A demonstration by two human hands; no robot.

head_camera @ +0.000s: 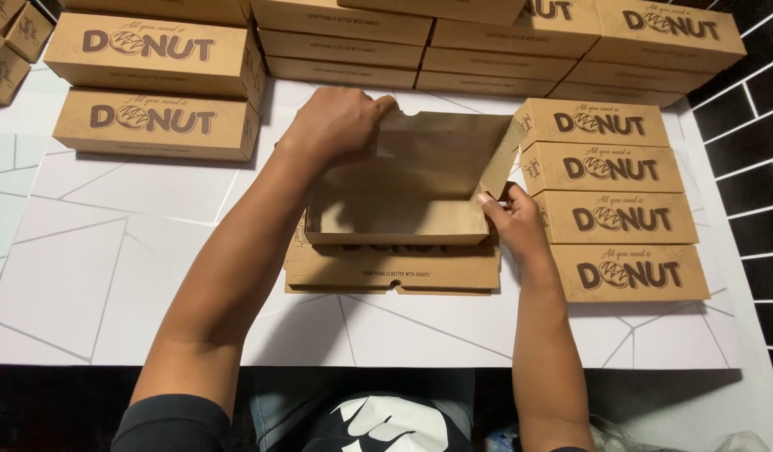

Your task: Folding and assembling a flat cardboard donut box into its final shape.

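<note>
- Left hand (340, 125) grips the far flap of the half-folded brown cardboard box (407, 197); right hand (512, 219) pinches its right side wall.
- Box sits mid-table on a stack of flat blanks (395, 272); folded boxes (621, 197) stand just right.
- Probably light, thin, easily creased; best held at the folds and edges.

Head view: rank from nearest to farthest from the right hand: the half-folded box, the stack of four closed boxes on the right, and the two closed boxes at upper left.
1. Half-folded box: centre, the right hand grips its right wall.
2. Stack of four closed boxes: just right of that hand, apart from it.
3. Two closed boxes: far upper left, beyond the left hand.
</note>
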